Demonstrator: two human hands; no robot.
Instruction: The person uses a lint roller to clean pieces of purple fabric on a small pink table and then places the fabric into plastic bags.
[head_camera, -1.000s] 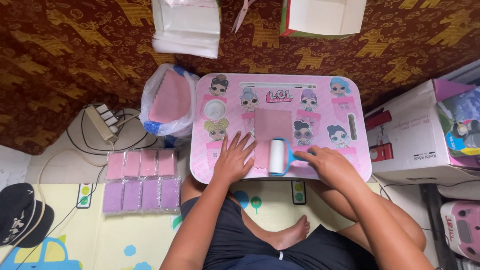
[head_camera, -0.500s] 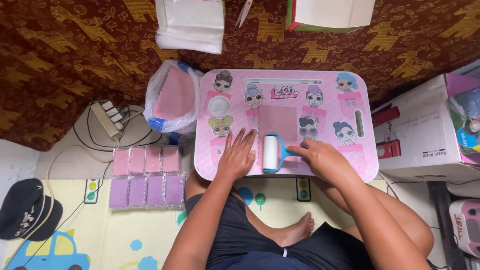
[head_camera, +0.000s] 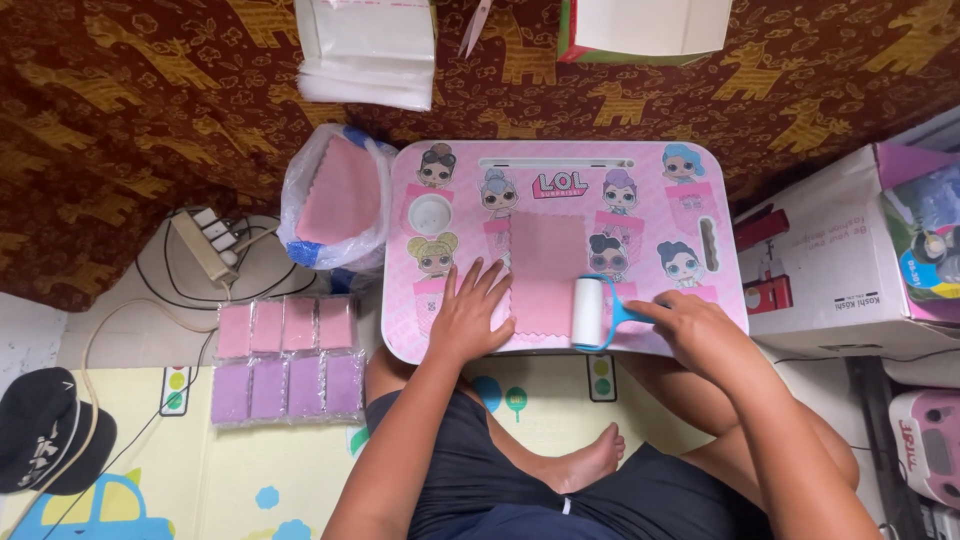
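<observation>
A pink rectangular cloth (head_camera: 546, 266) lies flat on a small pink lap table (head_camera: 650, 190) printed with cartoon dolls. My left hand (head_camera: 470, 318) rests flat, fingers spread, on the table beside the cloth's lower left edge. My right hand (head_camera: 690, 328) grips the blue handle of a white lint roller (head_camera: 588, 312), whose roll sits just right of the cloth's lower right corner.
A clear bag of pink cloths (head_camera: 335, 200) stands left of the table. Packed pink and purple cloths (head_camera: 285, 360) lie in two rows on the mat. A power strip (head_camera: 205, 245), black cap (head_camera: 45, 440), stacked clear bags (head_camera: 365, 50), scissors (head_camera: 478, 22) and boxes (head_camera: 850, 250) surround the spot.
The lint roller has moved from over the cloth's lower part to just right of it. My left hand stays pressed beside the cloth.
</observation>
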